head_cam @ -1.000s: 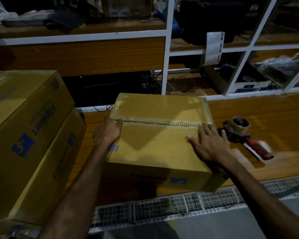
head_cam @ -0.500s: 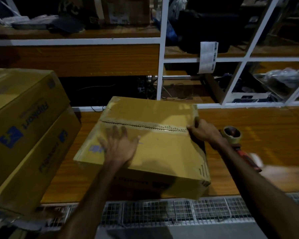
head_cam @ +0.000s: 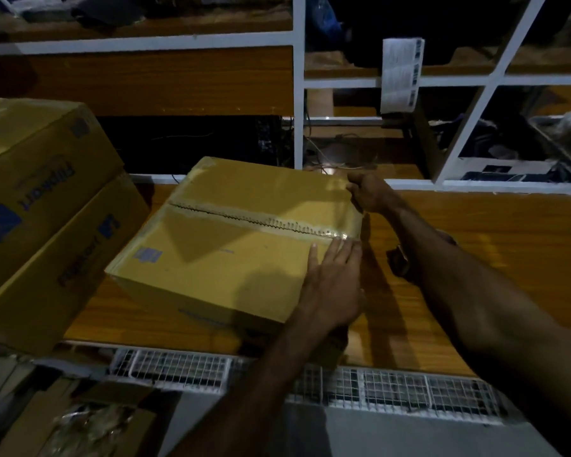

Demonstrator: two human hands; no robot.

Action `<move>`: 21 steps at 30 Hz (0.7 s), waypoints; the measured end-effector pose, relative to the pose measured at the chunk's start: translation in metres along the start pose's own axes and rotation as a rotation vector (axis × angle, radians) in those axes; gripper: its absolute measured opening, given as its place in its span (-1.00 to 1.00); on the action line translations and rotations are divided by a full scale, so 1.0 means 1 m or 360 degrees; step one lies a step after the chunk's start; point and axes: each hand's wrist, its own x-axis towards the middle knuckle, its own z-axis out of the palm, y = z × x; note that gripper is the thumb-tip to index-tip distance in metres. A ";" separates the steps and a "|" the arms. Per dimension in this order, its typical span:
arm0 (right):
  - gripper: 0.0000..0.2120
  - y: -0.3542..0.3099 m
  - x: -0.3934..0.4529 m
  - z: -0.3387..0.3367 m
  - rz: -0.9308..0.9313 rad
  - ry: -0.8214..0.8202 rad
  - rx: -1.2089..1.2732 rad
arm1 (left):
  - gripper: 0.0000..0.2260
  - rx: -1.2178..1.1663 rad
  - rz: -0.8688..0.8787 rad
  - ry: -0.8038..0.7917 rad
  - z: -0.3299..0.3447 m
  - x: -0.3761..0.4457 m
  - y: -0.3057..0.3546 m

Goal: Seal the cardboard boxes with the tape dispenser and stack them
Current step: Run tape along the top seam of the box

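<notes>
A yellow-brown cardboard box (head_cam: pixel 231 258) lies on the wooden table (head_cam: pixel 475 245), turned at an angle, with a jagged taped seam across its top. My left hand (head_cam: pixel 333 288) rests flat on the box's near right part, fingers straight and reaching the seam's right end. My right hand (head_cam: pixel 368 192) grips the box's far right corner with curled fingers. The tape dispenser (head_cam: pixel 399 258) is mostly hidden behind my right forearm; only a dark part shows.
Two larger printed boxes, the upper box (head_cam: pixel 37 179) on the lower box (head_cam: pixel 63 258), are stacked at the left. White-framed shelves (head_cam: pixel 297 94) with clutter stand behind the table. A wire mesh rail (head_cam: pixel 343 380) runs along the table's near edge. An open box (head_cam: pixel 80 423) sits below left.
The box has turned further and slid left. My left hand moved from the box's middle to its right side, and my right hand shifted to the far right corner. The dispenser got covered by my forearm.
</notes>
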 end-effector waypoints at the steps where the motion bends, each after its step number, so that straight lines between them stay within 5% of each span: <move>1: -0.75 0.004 0.001 0.003 -0.0007 0.0021 0.0010 | -0.23 -0.0013 0.0035 0.0009 0.000 -0.003 -0.005; 11: -0.65 0.005 -0.099 0.013 0.0054 0.0250 0.0320 | -0.25 -0.0219 0.0397 -0.0069 -0.007 -0.073 -0.058; 16: -0.42 -0.003 -0.177 0.043 0.0283 0.0497 -0.0024 | -0.16 -0.0378 0.0494 -0.0017 -0.013 -0.124 -0.108; 21: -0.44 -0.035 -0.248 0.085 0.0370 0.0728 -0.0023 | -0.40 -0.0377 0.0347 0.0053 -0.026 -0.162 -0.151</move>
